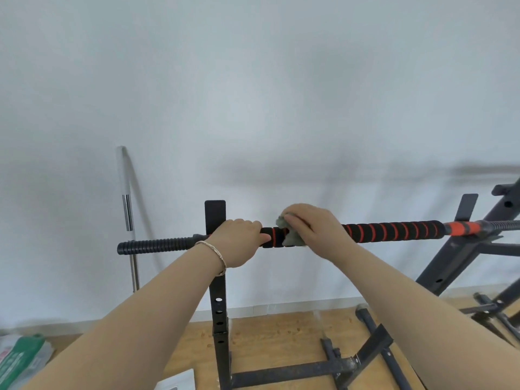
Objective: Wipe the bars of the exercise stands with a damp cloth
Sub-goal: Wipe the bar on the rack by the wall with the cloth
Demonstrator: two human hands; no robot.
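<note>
Gripping the bar (394, 230) near the middle of the frame, the left hand (239, 240) wraps its fingers over the top and its thumb along the front of the black foam grip, just right of the left stand upright (215, 218). A thin bracelet (215, 256) circles that wrist. The right hand (312, 225) sits just beside it to the right, fingers curled over a pale grey-green cloth (292, 240) that is folded around the bar; the cloth shows above and below the bar at the hand's left edge, touching the foam. Both hands are closed, one on the bare grip and the other on the cloth and bar together.

The bar runs level across the centre of the frame. Its left end is ribbed black, sticking out past the upright toward centre left. To the right of the hands the foam carries red spiral stripes, then an orange-red section where the bar rests on the right stand (461, 249) at the right edge. The left upright has a row of holes down its front and stands on a black base frame (295, 374) on the wooden floor (267, 333) at the bottom.

A silver pole (128, 212) leans against the white wall (253, 80) at centre left. A green and white bag (22, 358) lies in the lower left corner.
</note>
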